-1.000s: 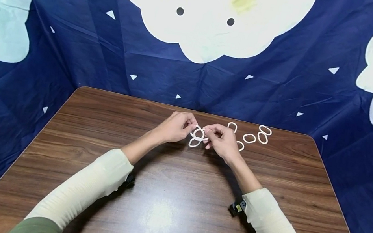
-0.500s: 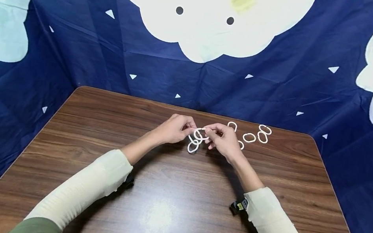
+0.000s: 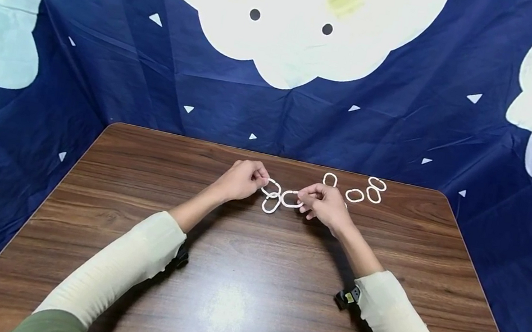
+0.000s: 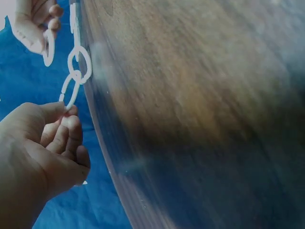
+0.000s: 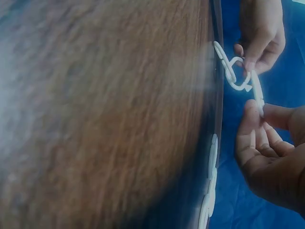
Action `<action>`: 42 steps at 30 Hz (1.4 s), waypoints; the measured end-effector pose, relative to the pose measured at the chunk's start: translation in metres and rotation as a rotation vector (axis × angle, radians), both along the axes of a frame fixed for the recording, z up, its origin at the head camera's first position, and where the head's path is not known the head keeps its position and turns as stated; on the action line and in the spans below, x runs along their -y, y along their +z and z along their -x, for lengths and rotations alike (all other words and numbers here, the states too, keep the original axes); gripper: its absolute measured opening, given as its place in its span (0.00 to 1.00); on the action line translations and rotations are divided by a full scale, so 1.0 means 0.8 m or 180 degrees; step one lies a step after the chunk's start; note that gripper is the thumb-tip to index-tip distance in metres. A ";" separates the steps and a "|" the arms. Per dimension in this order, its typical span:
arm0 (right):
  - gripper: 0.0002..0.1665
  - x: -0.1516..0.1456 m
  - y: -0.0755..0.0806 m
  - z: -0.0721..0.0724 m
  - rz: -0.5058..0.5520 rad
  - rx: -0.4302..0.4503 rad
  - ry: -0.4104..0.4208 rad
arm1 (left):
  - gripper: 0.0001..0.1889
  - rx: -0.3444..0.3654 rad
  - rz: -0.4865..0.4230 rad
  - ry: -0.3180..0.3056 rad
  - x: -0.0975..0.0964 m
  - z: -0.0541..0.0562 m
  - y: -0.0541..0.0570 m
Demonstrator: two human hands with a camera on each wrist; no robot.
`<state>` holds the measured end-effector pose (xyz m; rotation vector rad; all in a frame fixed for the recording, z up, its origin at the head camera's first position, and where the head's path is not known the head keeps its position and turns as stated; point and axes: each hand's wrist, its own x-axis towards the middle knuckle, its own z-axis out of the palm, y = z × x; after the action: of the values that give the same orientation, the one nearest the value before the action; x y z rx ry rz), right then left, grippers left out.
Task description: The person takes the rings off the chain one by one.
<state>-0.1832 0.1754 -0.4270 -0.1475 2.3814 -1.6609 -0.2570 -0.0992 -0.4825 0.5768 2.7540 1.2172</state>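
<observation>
My left hand (image 3: 242, 181) pinches a white oval plastic link (image 4: 64, 85) between thumb and forefinger. Looped through that link is a second one (image 4: 89, 65), which hangs toward the near side in the head view. Opposite it, the thumb and fingertips of my right hand (image 3: 325, 205) pinch another white link (image 5: 258, 90). In the left wrist view this link stands apart from the joined pair, while in the head view its left end comes right up to the pair's lower link. The held links have a small gap in the ring.
Several loose white links lie on the brown wooden table (image 3: 242, 265) beyond and right of my right hand, among them a single link (image 3: 346, 195) and two overlapping ones (image 3: 367, 193). Behind the table's far edge hangs a dark blue cloth (image 3: 234, 99) with white clouds.
The held links overlapped between my hands before. My right hand has drawn its link to the right, and my left hand has shifted slightly left with the joined pair.
</observation>
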 end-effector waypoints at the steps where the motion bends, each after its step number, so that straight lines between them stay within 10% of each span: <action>1: 0.12 -0.001 -0.001 0.000 -0.0035 0.0038 0.0014 | 0.04 0.0064 0.0028 0.0051 0.001 0.001 -0.001; 10: 0.11 -0.007 -0.008 -0.002 -0.0225 0.0363 0.0069 | 0.04 0.0296 0.0156 0.0231 0.016 0.017 -0.026; 42: 0.15 -0.017 -0.007 0.005 -0.1275 0.0459 -0.0170 | 0.07 0.0585 0.0374 0.0397 0.030 0.032 -0.028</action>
<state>-0.1871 0.1892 -0.4326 0.1029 2.5626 -1.1365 -0.2826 -0.1234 -0.5052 0.2715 2.7160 1.0620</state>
